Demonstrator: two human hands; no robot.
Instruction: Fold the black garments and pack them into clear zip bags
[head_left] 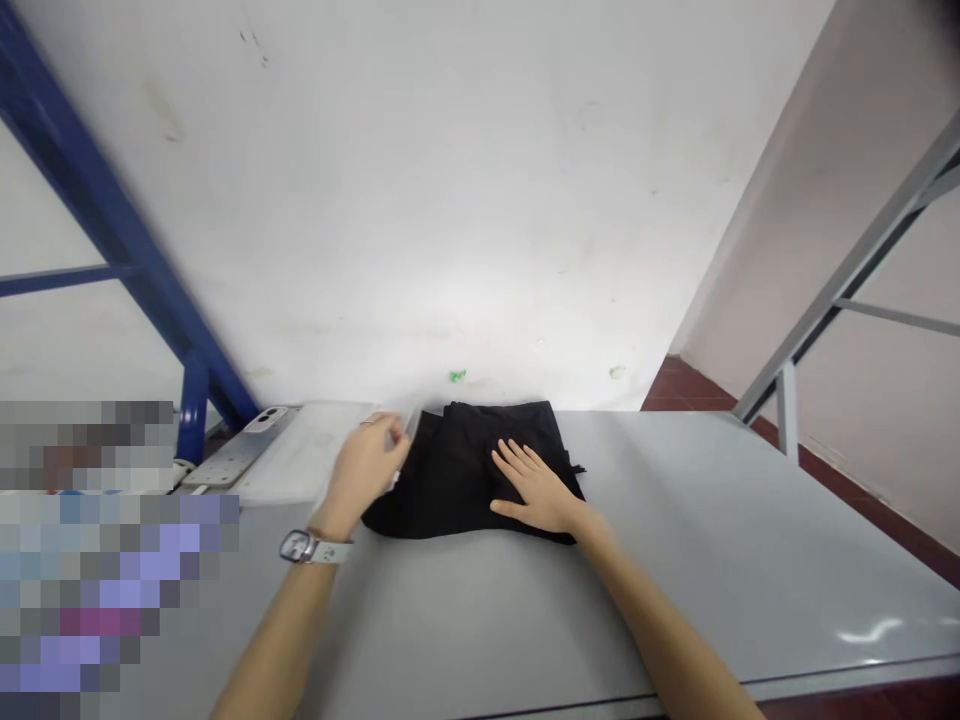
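A folded black garment (457,480) lies on the grey table, with a small dark tie or strap end sticking out at its right side. My right hand (536,490) rests flat on the garment, fingers spread. My left hand (367,465), with a watch on the wrist, is closed in a pinch at the garment's left end. It grips a clear plastic bag (412,415), whose see-through edge shows beside the fingers. How far the bag reaches around the garment I cannot tell.
Left of my left hand lies a stack of clear plastic bags (292,460). Beside it is a pale phone-like device (234,458). A blue metal frame (142,250) stands at left, a grey one (810,320) at right. A white wall (480,200) rises behind the table (720,540).
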